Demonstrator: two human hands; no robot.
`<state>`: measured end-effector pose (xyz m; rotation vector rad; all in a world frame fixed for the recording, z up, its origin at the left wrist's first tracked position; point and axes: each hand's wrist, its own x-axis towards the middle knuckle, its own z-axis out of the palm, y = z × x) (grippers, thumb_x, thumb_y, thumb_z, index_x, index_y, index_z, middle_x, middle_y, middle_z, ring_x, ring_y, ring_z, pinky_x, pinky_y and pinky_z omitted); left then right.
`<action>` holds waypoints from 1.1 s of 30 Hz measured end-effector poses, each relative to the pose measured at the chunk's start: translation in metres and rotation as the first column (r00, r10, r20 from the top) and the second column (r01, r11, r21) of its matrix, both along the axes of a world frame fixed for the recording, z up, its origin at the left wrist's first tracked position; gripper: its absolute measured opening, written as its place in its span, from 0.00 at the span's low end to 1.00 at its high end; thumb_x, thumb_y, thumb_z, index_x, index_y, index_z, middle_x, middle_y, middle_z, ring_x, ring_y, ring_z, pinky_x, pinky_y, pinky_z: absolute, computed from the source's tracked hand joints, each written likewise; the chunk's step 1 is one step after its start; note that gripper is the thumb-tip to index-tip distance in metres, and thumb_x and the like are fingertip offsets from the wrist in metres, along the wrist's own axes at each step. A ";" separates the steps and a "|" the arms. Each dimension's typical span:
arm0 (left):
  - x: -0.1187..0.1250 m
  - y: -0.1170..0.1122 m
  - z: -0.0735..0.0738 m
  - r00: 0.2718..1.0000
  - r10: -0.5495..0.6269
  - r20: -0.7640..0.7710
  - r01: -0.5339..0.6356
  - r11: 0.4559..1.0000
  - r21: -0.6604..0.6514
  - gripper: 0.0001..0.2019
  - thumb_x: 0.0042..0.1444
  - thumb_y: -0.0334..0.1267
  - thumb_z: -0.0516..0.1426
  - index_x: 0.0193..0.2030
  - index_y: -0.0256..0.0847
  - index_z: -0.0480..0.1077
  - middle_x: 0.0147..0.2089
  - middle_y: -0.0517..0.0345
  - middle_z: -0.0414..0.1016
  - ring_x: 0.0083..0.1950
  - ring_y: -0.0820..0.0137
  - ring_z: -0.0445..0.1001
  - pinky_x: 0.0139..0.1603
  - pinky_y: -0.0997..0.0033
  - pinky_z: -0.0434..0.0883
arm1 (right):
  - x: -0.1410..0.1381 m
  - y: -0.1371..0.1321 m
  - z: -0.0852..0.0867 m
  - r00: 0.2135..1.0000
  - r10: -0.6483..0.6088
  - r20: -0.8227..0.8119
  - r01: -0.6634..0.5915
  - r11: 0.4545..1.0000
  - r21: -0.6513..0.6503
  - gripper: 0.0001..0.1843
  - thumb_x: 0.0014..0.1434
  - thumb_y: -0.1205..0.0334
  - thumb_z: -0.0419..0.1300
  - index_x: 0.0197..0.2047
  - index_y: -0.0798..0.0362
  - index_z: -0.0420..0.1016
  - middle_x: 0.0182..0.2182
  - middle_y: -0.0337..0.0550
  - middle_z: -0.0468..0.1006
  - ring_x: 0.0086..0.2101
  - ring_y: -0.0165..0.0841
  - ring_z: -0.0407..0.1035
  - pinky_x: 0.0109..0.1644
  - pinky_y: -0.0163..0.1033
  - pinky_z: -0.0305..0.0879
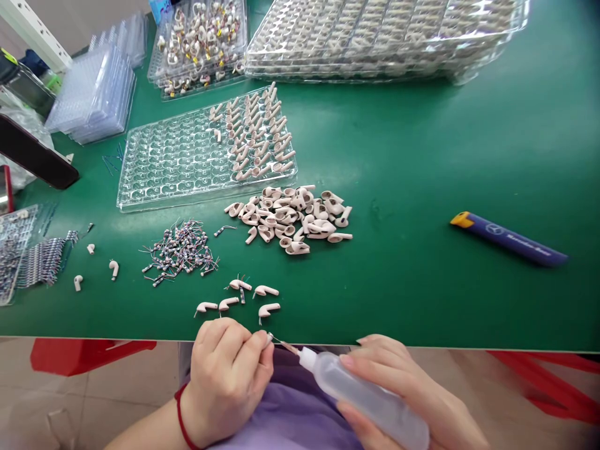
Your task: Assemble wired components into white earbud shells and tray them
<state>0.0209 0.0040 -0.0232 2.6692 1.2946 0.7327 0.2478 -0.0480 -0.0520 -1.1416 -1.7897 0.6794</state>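
Just the one cam here, strapped to the person's head, looking forward and steeply down over the near edge of the green table (422, 187). Hands sit close in at 6 o'clock, tray stacks (384, 37) far off at 12. No second view to overlap with.

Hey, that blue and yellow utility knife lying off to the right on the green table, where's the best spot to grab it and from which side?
Grip the utility knife around the middle of its long blue body, coming straight down from above with fingers across its narrow width. It lies flat on the green table, slanted, with open space all round it. Probably avoid the yellow end at its left, where a blade would likely emerge.
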 end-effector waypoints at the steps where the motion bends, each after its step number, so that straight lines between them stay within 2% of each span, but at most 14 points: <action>1: 0.000 0.000 -0.001 1.000 0.000 -0.001 0.000 1.000 -0.004 0.07 0.54 0.27 0.62 0.40 0.36 0.73 0.29 0.56 0.73 0.34 0.66 0.70 0.37 0.64 0.69 | 0.001 -0.001 0.000 1.000 -0.008 -0.010 0.008 1.000 -0.011 0.22 0.56 0.74 0.59 0.55 0.53 0.66 0.36 0.46 0.76 0.36 0.38 0.72 0.45 0.47 0.68; 8: -0.002 0.002 0.008 0.992 -0.023 0.121 0.033 0.996 -0.088 0.08 0.55 0.26 0.61 0.41 0.36 0.73 0.29 0.55 0.75 0.33 0.67 0.71 0.37 0.66 0.71 | 0.008 -0.002 -0.001 0.938 -0.287 -0.195 0.259 0.953 -0.159 0.22 0.60 0.64 0.63 0.58 0.48 0.68 0.44 0.49 0.78 0.45 0.42 0.75 0.45 0.44 0.74; 12: -0.011 -0.005 0.014 0.944 -0.012 0.330 0.142 0.917 -0.374 0.07 0.57 0.26 0.59 0.41 0.37 0.75 0.32 0.54 0.80 0.32 0.69 0.75 0.37 0.70 0.73 | 0.008 0.024 -0.001 0.844 -0.447 -0.296 0.371 0.886 -0.279 0.23 0.54 0.60 0.68 0.52 0.48 0.70 0.46 0.51 0.79 0.46 0.42 0.75 0.50 0.48 0.73; 13: -0.013 -0.009 0.013 0.933 0.072 0.354 0.129 0.849 -0.512 0.05 0.57 0.28 0.59 0.40 0.38 0.76 0.31 0.54 0.81 0.31 0.70 0.76 0.36 0.71 0.73 | 0.009 0.031 -0.001 0.824 -0.481 -0.300 0.396 0.867 -0.301 0.22 0.52 0.58 0.70 0.50 0.48 0.71 0.45 0.51 0.79 0.45 0.43 0.76 0.52 0.50 0.72; 14: -0.015 -0.012 0.012 0.915 0.193 0.354 0.101 0.741 -0.664 0.04 0.57 0.31 0.60 0.37 0.38 0.77 0.31 0.54 0.81 0.30 0.70 0.77 0.34 0.72 0.73 | 0.009 0.036 -0.001 0.808 -0.509 -0.297 0.418 0.850 -0.320 0.22 0.51 0.56 0.71 0.47 0.47 0.71 0.45 0.50 0.80 0.45 0.44 0.76 0.52 0.52 0.71; 16: -0.016 -0.019 0.006 0.838 0.472 0.275 0.057 0.425 -0.903 0.07 0.57 0.38 0.61 0.34 0.37 0.78 0.31 0.51 0.82 0.30 0.68 0.78 0.31 0.74 0.73 | 0.011 0.043 -0.002 0.803 -0.532 -0.268 0.439 0.832 -0.339 0.21 0.49 0.53 0.71 0.46 0.47 0.72 0.45 0.51 0.80 0.42 0.45 0.77 0.50 0.54 0.72; 18: -0.015 -0.024 -0.001 0.719 0.672 0.177 0.102 0.150 -0.983 0.13 0.54 0.45 0.63 0.33 0.35 0.78 0.32 0.47 0.83 0.31 0.67 0.79 0.28 0.75 0.72 | 0.013 0.042 -0.003 0.795 -0.551 -0.253 0.474 0.825 -0.306 0.26 0.48 0.51 0.71 0.49 0.46 0.72 0.48 0.52 0.78 0.45 0.47 0.75 0.48 0.56 0.72; 20: -0.012 -0.026 -0.008 0.612 0.778 0.141 0.183 0.033 -0.982 0.18 0.50 0.50 0.65 0.31 0.34 0.77 0.32 0.45 0.83 0.30 0.67 0.79 0.26 0.77 0.71 | 0.013 0.035 -0.005 0.764 -0.589 -0.263 0.570 0.808 -0.150 0.31 0.46 0.55 0.74 0.53 0.44 0.71 0.50 0.50 0.75 0.47 0.46 0.73 0.47 0.54 0.71; 22: -0.009 -0.026 -0.014 0.541 0.827 0.150 0.252 0.010 -0.968 0.20 0.47 0.52 0.67 0.30 0.33 0.77 0.31 0.45 0.82 0.28 0.69 0.78 0.25 0.78 0.70 | 0.007 0.024 -0.006 0.785 -0.582 -0.212 0.609 0.787 0.099 0.27 0.47 0.61 0.74 0.51 0.43 0.72 0.43 0.46 0.75 0.41 0.41 0.72 0.41 0.47 0.71; 23: -0.008 -0.025 -0.016 0.514 0.843 0.159 0.275 0.014 -0.961 0.20 0.46 0.52 0.68 0.30 0.32 0.77 0.30 0.45 0.82 0.28 0.70 0.77 0.25 0.78 0.70 | 0.002 0.019 -0.006 0.833 -0.544 -0.103 0.553 0.807 0.208 0.21 0.50 0.64 0.72 0.46 0.44 0.74 0.36 0.43 0.74 0.35 0.37 0.72 0.36 0.44 0.69; 24: -0.008 -0.025 -0.018 0.493 0.853 0.169 0.290 0.022 -0.957 0.20 0.46 0.52 0.68 0.30 0.32 0.77 0.30 0.46 0.82 0.28 0.70 0.77 0.25 0.78 0.70 | -0.005 0.015 -0.006 0.909 -0.417 -0.015 0.409 0.881 0.237 0.11 0.55 0.66 0.68 0.41 0.46 0.75 0.30 0.40 0.73 0.30 0.34 0.70 0.32 0.41 0.67; 25: -0.007 -0.024 -0.019 0.479 0.859 0.180 0.300 0.033 -0.953 0.19 0.46 0.51 0.68 0.31 0.33 0.78 0.30 0.47 0.82 0.28 0.71 0.77 0.25 0.78 0.70 | -0.014 0.013 -0.005 0.957 -0.287 0.037 0.274 0.939 0.208 0.07 0.59 0.69 0.64 0.39 0.48 0.75 0.28 0.41 0.73 0.29 0.33 0.69 0.33 0.41 0.66; 27: -0.007 -0.023 -0.021 0.466 0.859 0.210 0.320 0.057 -0.946 0.18 0.47 0.50 0.68 0.31 0.33 0.78 0.29 0.49 0.81 0.28 0.71 0.76 0.25 0.78 0.70 | -0.033 0.012 -0.003 0.992 -0.115 0.059 0.101 0.975 0.197 0.08 0.61 0.74 0.60 0.41 0.53 0.75 0.29 0.42 0.75 0.30 0.32 0.68 0.35 0.41 0.64; 33: -0.006 -0.022 -0.022 0.471 0.840 0.269 0.360 0.096 -0.928 0.17 0.48 0.49 0.67 0.27 0.33 0.78 0.27 0.52 0.79 0.28 0.72 0.75 0.26 0.77 0.70 | -0.062 0.022 -0.003 0.991 -0.116 0.069 0.099 0.974 0.206 0.06 0.63 0.72 0.58 0.38 0.56 0.76 0.28 0.42 0.76 0.29 0.30 0.66 0.36 0.40 0.56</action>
